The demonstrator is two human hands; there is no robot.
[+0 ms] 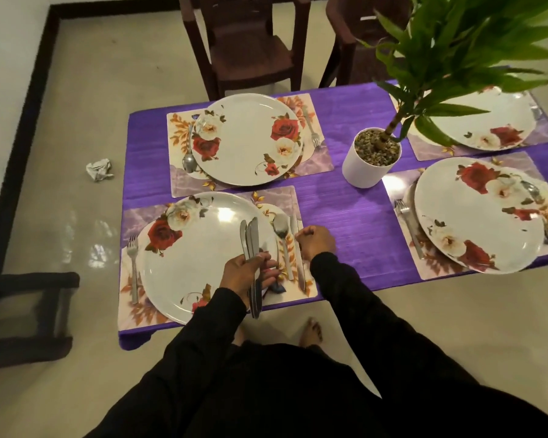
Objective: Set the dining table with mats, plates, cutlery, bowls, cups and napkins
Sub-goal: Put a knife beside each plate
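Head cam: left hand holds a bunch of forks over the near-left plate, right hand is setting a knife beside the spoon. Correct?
Not quite. In the head view the left hand grips a bunch of knives, not forks, over the near-left plate. The rest holds: the right hand is at a knife lying beside the spoon.

A green plant (pixel 450 42) grows in a white pot (pixel 366 170) full of little stones, standing on the purple cloth (pixel 345 197). Two dark brown chairs (pixel 244 42) stand behind. A crumpled ball of paper (pixel 99 169) lies on the shiny floor (pixel 76 105).
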